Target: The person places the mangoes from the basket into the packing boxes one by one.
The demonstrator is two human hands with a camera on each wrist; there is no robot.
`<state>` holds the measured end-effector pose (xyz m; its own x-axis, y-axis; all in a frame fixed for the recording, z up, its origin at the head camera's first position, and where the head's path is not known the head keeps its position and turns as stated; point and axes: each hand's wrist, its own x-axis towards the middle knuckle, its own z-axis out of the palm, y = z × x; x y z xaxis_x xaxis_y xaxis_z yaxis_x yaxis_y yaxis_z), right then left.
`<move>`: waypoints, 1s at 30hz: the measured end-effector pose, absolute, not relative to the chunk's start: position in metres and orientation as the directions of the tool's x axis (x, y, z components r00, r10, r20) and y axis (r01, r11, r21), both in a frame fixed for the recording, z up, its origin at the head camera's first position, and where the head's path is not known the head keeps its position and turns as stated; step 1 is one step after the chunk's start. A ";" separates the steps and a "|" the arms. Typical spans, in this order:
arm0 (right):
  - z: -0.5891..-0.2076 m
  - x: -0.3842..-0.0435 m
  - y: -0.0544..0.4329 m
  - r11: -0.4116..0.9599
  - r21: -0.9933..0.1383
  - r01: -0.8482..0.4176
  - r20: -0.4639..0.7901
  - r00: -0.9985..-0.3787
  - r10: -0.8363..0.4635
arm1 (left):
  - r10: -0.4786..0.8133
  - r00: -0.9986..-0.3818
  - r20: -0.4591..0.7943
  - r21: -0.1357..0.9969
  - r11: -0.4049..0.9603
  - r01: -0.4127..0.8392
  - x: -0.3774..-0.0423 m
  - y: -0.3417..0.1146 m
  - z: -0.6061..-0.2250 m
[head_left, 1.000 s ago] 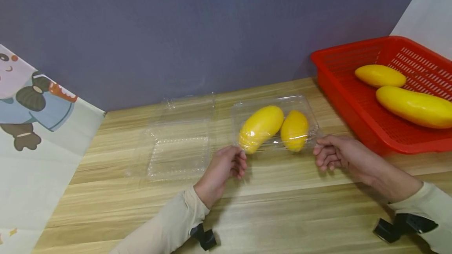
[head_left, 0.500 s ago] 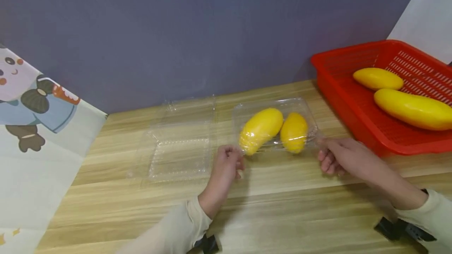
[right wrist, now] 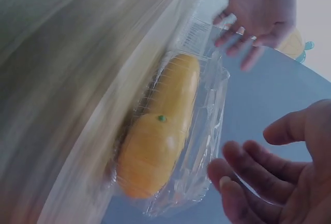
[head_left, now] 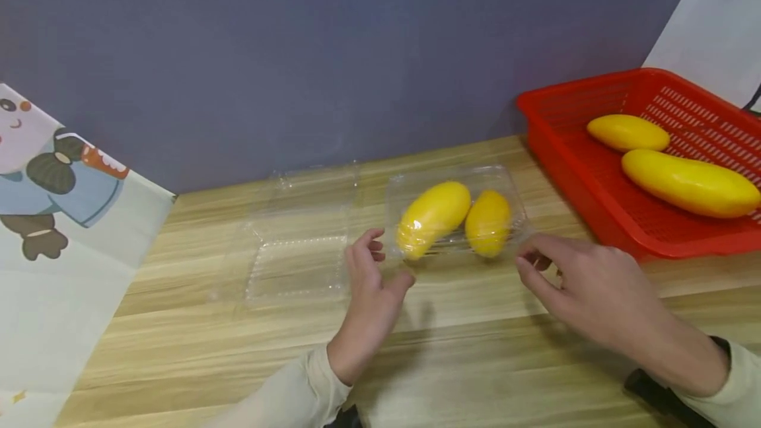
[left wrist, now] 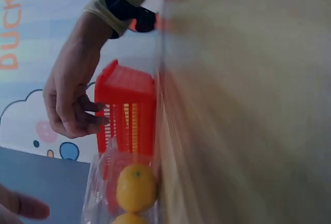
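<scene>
Two yellow mangoes, a longer one [head_left: 436,216] and a shorter one [head_left: 489,223], lie inside a clear plastic clamshell box [head_left: 407,187] on the table, with clear plastic over them. Off the box's near left corner is my left hand [head_left: 371,289], thumb and fingers spread, holding nothing. My right hand [head_left: 600,292] hovers by the near right corner, fingers loosely bent. In the right wrist view a gap shows between the right hand [right wrist: 274,182] and the box [right wrist: 207,141]; the left hand [right wrist: 266,9] is apart from it too.
To the left lies a second clear clamshell box [head_left: 297,216], unfolded flat on the wooden table [head_left: 475,355]. A red slotted basket [head_left: 577,197] stands at the right, holding a small mango [head_left: 627,133] and a bigger one [head_left: 689,183]. A grey wall [head_left: 357,51] rises behind.
Both hands have let go of the box's near corners. The left fingers have spread apart, and the right hand has drawn slightly back and turned. The box and mangoes stay put.
</scene>
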<state>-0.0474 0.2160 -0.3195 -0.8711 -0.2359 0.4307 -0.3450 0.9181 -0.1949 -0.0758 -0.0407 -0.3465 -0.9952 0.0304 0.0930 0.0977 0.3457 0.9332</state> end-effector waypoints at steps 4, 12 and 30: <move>-0.319 -0.053 0.211 0.879 -0.198 -0.433 0.515 -0.809 -0.283 | 0.163 -0.952 0.259 0.829 0.468 0.306 -0.078 -0.044 -0.345; -0.323 -0.060 0.205 0.812 -0.137 -0.568 0.524 -0.737 -0.427 | 0.411 -0.811 0.416 0.501 0.641 0.582 -0.078 -0.049 -0.347; -0.335 -0.050 0.200 0.849 0.048 -0.526 0.420 -0.761 -0.495 | 0.508 -0.812 0.287 0.331 0.743 0.581 -0.072 -0.046 -0.345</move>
